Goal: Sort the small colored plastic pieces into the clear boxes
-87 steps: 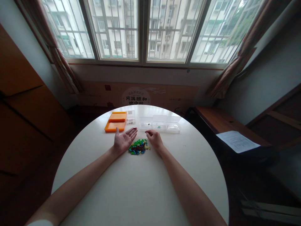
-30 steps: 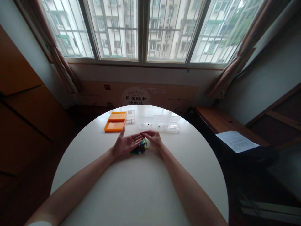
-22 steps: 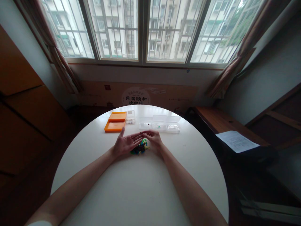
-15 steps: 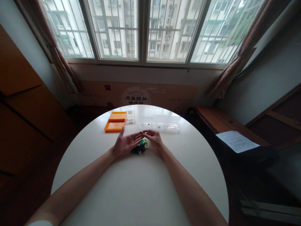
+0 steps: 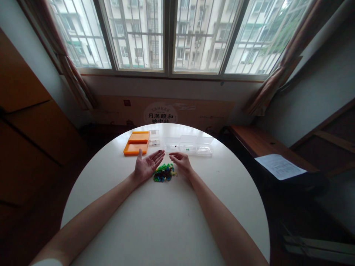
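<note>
Hands [image 5: 146, 167] beside beads [image 5: 164, 173]; "月满颐和" carton [image 5: 194, 111] beyond

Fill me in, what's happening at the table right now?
A person at a round white table has both hands flanking a small pile of colourful pieces. The left hand lies open, palm up, a small dark bit at its fingertips; the right hand is loosely curled, whether pinching anything is unclear. An orange tray and clear boxes sit behind.

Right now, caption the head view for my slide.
Left hand palm-up and right hand flank a pile of small coloured pieces on a round white table, orange tray and clear boxes beyond.
</note>
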Demonstrator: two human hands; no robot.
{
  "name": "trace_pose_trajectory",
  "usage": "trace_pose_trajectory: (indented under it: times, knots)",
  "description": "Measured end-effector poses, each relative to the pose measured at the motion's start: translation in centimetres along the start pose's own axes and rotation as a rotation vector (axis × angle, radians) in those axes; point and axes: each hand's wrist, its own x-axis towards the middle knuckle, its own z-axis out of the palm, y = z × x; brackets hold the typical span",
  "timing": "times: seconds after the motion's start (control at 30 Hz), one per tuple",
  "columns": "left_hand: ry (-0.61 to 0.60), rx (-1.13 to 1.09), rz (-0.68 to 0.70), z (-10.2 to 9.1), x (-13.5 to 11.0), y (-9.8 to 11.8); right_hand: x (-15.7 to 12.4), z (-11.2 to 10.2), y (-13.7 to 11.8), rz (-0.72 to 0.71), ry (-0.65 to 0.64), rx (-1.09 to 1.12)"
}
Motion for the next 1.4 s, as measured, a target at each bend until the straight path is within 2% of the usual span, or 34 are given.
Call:
trace_pose_trajectory:
  times: [0.1,0.3,0.5,0.67,1.0,1.4]
  knots:
    - [-0.030,0.007,-0.033,0.2,-0.1,0.0,0.0,0.1,-0.1,-0.002,0.006,0.008]
    - [-0.174,0.053,-0.230,0.7,-0.6,-0.4,0.1,0.3,-0.5,-0.013,0.003,0.063]
    - [-0.246,0.077,-0.292,0.9,-0.7,-0.4,0.0,0.4,-0.8,0.005,-0.028,0.104]
    - [-0.260,0.088,-0.293,0.9,-0.7,-0.4,0.1,0.4,-0.6,-0.011,-0.012,0.091]
    - [-0.208,0.079,-0.259,1.2,-0.7,-0.5,0.0,0.3,-0.4,0.006,-0.029,0.107]
    - [-0.140,0.056,-0.162,0.9,-0.6,-0.4,0.1,0.2,-0.3,-0.021,-0.013,0.065]
